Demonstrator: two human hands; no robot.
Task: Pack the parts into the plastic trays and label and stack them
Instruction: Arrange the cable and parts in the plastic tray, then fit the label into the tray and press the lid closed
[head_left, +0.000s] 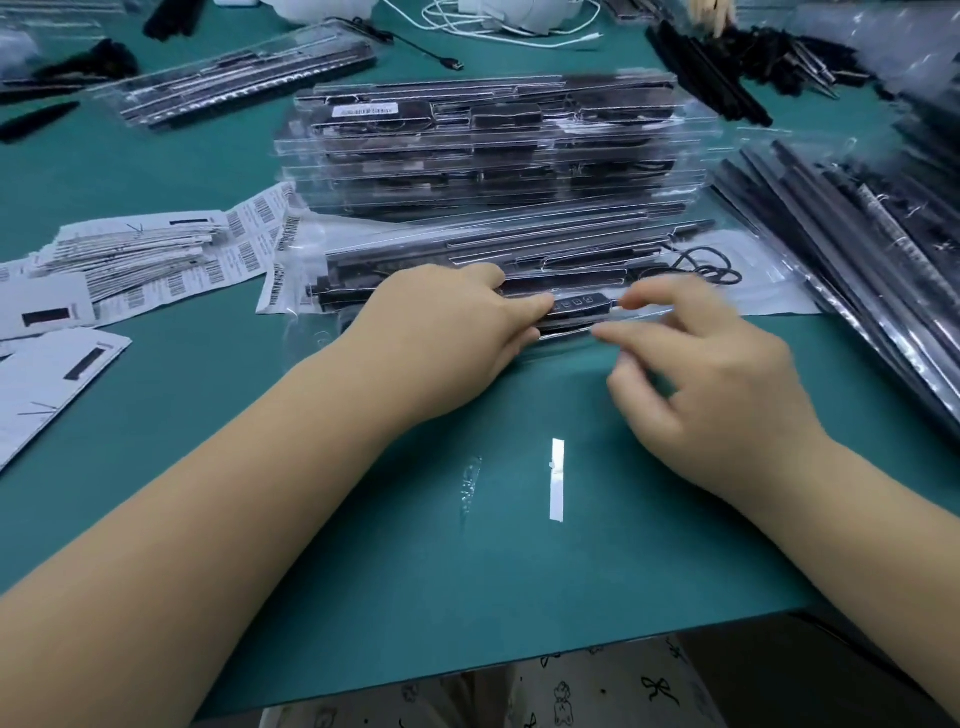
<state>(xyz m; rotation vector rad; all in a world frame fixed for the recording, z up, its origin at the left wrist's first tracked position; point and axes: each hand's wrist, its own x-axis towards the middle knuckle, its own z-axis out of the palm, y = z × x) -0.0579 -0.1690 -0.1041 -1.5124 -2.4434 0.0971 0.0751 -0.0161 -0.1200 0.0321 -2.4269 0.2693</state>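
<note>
On the green bench (519, 571) a clear plastic tray (519, 270) lies flat, filled with long black parts and a coiled black cable (701, 265) at its right end. Both hands work at the tray's near edge. The left hand (447, 322) rests on the tray's left part, its fingers curled over the front rim and its thumb pressing against a small black controller with buttons (576, 302). The right hand (706, 374) is blurred; its thumb and forefinger come together at the right end of that controller, but whether they actually pinch it or the tray's edge I cannot tell.

Just behind the tray stands a tall stack of filled trays (493, 150), the top one bearing a white label (365, 110). Left of the tray lie barcode label sheets (156, 265), fanned out, some tucked under the tray's left end. Right of the tray lies a heap of long black strips in clear sleeves (857, 270). Beyond the stack, to the left, another filled tray (244, 83) sits at an angle, and a white cable (519, 26) loops at the far edge. Nearer than the tray, on bare bench, lies a small white strip of paper (557, 479) with a scrap of clear film (470, 486) beside it.
</note>
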